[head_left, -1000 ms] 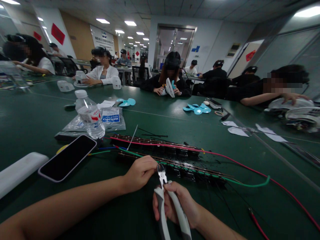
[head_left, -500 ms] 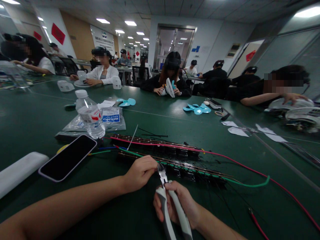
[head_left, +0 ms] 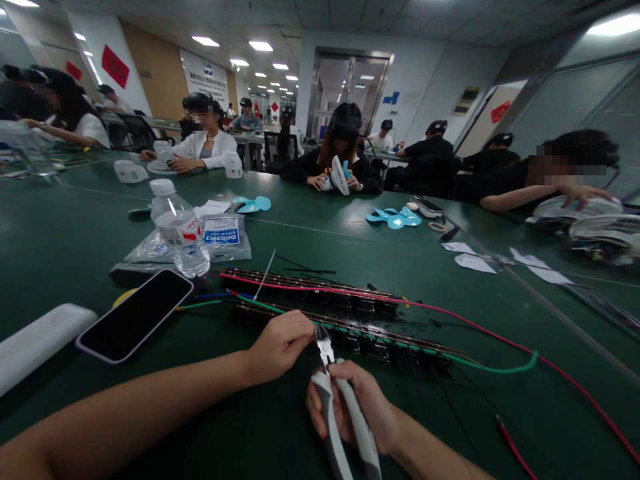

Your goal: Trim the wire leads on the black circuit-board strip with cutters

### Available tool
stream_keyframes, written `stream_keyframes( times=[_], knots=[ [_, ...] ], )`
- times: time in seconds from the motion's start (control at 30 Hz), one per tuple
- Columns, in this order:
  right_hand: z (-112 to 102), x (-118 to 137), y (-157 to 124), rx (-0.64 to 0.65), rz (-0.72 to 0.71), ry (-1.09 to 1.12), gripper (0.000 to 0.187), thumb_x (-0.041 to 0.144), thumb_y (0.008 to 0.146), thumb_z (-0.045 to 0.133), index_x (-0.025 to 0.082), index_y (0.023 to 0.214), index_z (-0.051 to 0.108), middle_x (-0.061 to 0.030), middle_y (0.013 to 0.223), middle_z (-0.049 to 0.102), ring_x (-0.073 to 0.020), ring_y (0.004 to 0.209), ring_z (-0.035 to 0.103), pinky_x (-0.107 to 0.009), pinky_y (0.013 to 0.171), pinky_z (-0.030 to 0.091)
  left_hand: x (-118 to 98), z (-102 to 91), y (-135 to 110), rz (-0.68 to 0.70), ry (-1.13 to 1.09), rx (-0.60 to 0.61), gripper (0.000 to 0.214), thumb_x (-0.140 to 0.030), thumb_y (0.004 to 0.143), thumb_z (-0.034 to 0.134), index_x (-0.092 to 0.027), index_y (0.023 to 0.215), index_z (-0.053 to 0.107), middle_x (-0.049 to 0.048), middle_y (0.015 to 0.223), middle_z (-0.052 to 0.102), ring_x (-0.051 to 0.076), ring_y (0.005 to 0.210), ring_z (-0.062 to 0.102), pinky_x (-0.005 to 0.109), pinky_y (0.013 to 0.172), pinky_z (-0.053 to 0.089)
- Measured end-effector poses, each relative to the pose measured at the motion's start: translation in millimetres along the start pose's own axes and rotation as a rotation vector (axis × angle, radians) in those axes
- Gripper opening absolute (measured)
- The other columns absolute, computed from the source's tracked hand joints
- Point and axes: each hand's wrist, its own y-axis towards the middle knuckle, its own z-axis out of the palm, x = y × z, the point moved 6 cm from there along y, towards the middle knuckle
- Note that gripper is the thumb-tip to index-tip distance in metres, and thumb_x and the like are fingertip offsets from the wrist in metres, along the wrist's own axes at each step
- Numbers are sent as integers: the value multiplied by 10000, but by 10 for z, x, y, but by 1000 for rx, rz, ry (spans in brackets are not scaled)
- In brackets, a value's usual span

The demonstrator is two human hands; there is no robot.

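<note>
Handles of the pliers point(head_left: 326, 400) are sitting closer together than a second ago, the right hand point(head_left: 373, 403) curling round them, the left hand point(head_left: 280, 347) pinching beside the cutting tips, hold hidden, while the near strip point(head_left: 379, 351) is carrying green wire point(head_left: 503, 371) yet still trailing black strands point(head_left: 456, 408).

dim overall, dark green table point(head_left: 300, 243) murky close in below the hands. light from overhead: ceiling lights point(head_left: 261, 47) far beyond both hands, blown out white. glare spots on black strips point(head_left: 377, 351) just beyond the right hand point(head_left: 367, 403), highlights on bottle point(head_left: 175, 227) ahead of left hand point(head_left: 280, 350). pliers point(head_left: 325, 347) between hands reasonably sharp. wide-angle stretch at edges, distant people point(head_left: 383, 139) soft, pixel blocks over some heads.
</note>
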Motion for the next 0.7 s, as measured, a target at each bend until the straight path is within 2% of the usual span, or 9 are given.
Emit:
stream_keyframes(
  times=[0.13,0.37,0.7],
  knots=[
    [3,6,5,16,10,15,451,457,761,360,68,741,587,-102,638,605,-158,583,556,-240,555,321,0,-5,2,-11,-3,2,179,-103,865,431,-132,809,598,51,733,593,146,712,522,281,682,416],
    [80,12,11,128,39,14,514,448,763,351,9,872,597,-170,752,640,-143,609,550,-238,582,355,-2,-10,-1,-29,-20,-2,197,-82,861,421,-126,816,608,62,764,612,147,740,543,281,696,431],
    [82,10,3,103,56,41,532,438,763,340,-14,882,594,-189,750,647,-140,600,557,-231,577,371,-11,-19,10,-36,-5,1,214,-102,870,410,-126,794,608,63,749,615,147,727,542,285,683,434]
  ],
)
